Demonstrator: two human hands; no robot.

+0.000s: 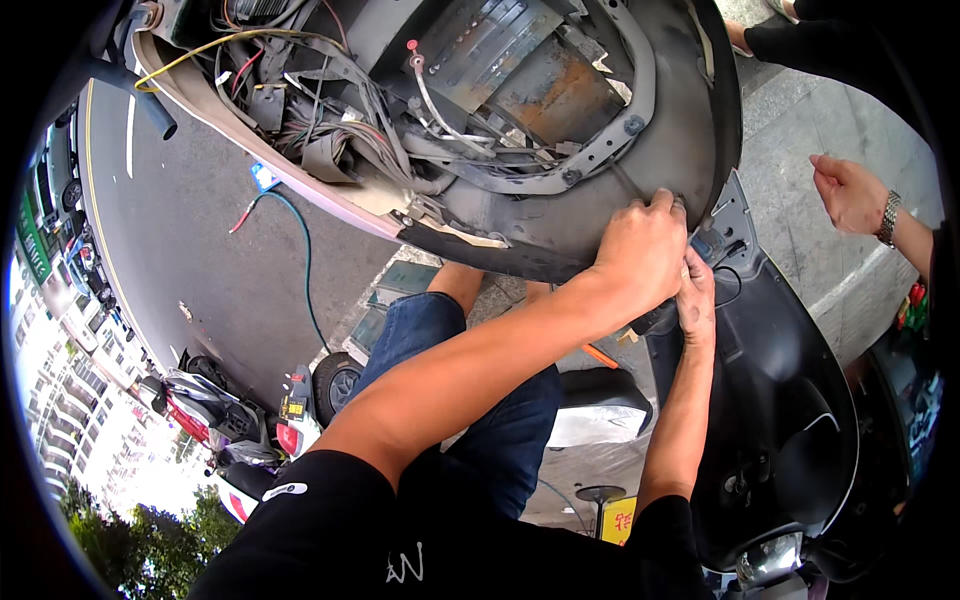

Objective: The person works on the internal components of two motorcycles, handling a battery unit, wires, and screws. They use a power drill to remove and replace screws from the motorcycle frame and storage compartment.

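A scooter body (560, 225) with its cover off lies in front of me, its curved dark frame tube (640, 75) and bundled wires (345, 140) exposed. My left hand (645, 245) is closed at the body's near right edge, fingers bent together. A thin dark rod (625, 182) shows just beyond its knuckles; whether the hand holds it I cannot tell. Just below and touching it, my right hand (697, 300) is closed beside a dark plastic bracket (735, 225). What its fingers grip is hidden. A thin black cable (735, 285) loops close by.
A glossy black scooter panel (770, 400) spreads at right. Another person's hand (852, 200) with a metal watch is on the far right. A teal hose (305, 235) lies on the road at left, near parked scooters (225, 410). An orange-handled tool (600, 356) is below my hands.
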